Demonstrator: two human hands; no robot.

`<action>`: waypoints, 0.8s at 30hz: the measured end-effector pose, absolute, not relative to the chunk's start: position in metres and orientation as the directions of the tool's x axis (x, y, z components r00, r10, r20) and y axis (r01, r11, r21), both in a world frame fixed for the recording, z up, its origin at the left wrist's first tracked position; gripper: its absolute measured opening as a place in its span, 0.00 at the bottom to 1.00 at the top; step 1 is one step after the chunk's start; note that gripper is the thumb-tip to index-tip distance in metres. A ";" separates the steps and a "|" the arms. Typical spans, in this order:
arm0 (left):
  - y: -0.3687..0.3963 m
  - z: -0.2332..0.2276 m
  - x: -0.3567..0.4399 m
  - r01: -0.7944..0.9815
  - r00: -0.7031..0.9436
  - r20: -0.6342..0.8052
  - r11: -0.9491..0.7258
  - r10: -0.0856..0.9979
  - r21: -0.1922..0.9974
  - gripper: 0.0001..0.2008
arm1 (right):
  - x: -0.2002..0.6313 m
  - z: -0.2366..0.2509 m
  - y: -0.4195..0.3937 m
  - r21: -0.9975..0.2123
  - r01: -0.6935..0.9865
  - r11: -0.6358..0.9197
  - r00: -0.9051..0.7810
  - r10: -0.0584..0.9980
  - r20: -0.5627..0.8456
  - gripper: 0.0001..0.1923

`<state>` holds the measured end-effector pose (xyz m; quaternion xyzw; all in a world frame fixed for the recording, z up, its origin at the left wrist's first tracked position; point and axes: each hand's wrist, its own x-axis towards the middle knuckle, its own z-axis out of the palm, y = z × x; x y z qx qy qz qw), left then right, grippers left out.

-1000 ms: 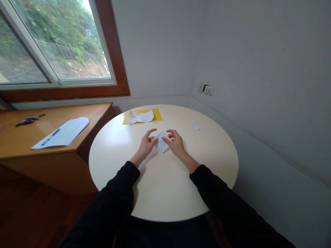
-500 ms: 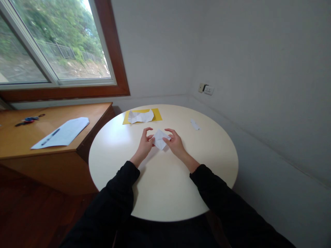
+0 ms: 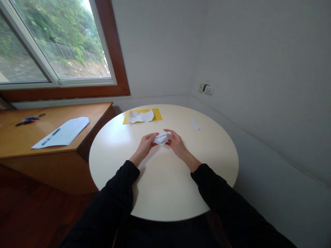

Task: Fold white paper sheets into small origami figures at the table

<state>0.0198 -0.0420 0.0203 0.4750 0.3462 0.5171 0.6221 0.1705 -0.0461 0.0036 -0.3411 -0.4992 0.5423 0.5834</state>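
One folded paper (image 3: pixel 161 138) between two hands: left hand (image 3: pixel 145 145), right hand (image 3: pixel 176 143).

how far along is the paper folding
Done: the white paper is already folded down to a small, layered piece. In hand: the left hand and right hand pinch it from either side just above the round table. Left: its final shape can't be told, so the remaining folds are unclear. Another creased sheet lies on a yellow sheet farther back.

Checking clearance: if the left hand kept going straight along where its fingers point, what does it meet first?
The left hand points right, at the folded white paper it already grips; just beyond that is the right hand. Depth is hard to judge.
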 end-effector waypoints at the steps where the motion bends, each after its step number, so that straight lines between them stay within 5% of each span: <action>1: -0.043 0.021 0.020 -0.331 0.241 0.057 0.027 0.969 0.943 0.15 | 0.171 0.004 -0.047 -0.934 -0.318 0.160 -0.105 0.974 0.203 0.20; 24: -0.041 0.021 0.017 -0.398 0.370 0.020 0.139 0.929 0.907 0.17 | 0.171 0.005 -0.048 -0.938 -0.323 0.124 -0.130 0.976 0.173 0.27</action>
